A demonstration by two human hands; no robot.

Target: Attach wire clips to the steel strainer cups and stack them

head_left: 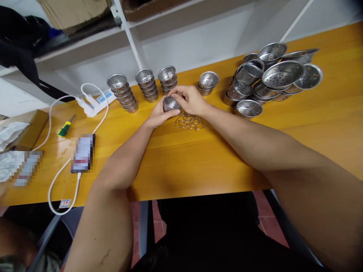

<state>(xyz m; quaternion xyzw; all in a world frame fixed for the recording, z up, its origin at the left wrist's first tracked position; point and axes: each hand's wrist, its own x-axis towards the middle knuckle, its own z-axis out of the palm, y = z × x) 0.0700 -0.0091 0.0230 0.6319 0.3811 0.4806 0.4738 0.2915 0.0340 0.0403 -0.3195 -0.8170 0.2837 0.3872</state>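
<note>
My left hand is closed around a small perforated metal strainer basket, held above the table with the thumb along its near side. Over the basket's rim, my right hand has its fingers pinched together; whatever is between them is too small to make out. Just below my hands lies a loose tangle of thin curved metal wires. Right behind the held basket stands a stack of strainer baskets, partly covered by my right hand.
Two more basket stacks stand at the back left. A short stack and a jumbled pile of baskets are to the right. Leftward lie a power strip, a charging phone and a screwdriver.
</note>
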